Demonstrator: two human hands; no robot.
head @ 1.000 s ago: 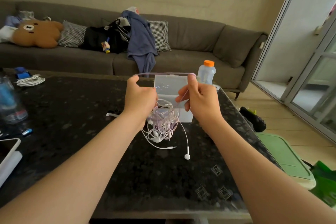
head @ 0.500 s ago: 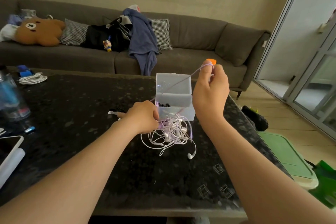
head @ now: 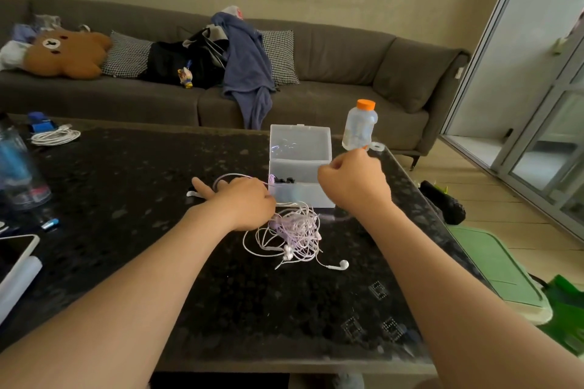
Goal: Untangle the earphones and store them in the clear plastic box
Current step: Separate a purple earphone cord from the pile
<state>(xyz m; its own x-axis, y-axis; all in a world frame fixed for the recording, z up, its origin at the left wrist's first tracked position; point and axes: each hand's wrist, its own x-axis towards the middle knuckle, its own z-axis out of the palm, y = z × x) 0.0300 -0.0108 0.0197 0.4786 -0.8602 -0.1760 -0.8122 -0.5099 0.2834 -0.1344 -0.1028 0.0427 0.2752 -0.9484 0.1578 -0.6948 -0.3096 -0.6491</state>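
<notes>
A tangle of white and pale purple earphones (head: 294, 234) lies on the black table (head: 126, 186), with one white earbud (head: 343, 265) trailing to the right. My left hand (head: 240, 202) rests at the tangle's left edge, its fingers curled into the cords and its forefinger stretched out flat. A purple cable loop (head: 234, 176) arcs over that hand toward the clear plastic box (head: 300, 167). The box stands open just behind the tangle, with small dark items inside. My right hand (head: 352, 181) hovers at the box's right side with curled fingers that pinch the cable; the pinch itself is hidden.
A clear bottle with an orange cap (head: 360, 128) stands behind the right hand. A coiled white cable (head: 55, 136), a blue-tinted bottle (head: 19, 174) and a phone (head: 15, 253) sit at the table's left. A grey sofa (head: 331, 98) runs behind the table.
My right hand has come down from head height to the box's right side, bringing the purple cable low. My left hand stays down on the table at the tangle.
</notes>
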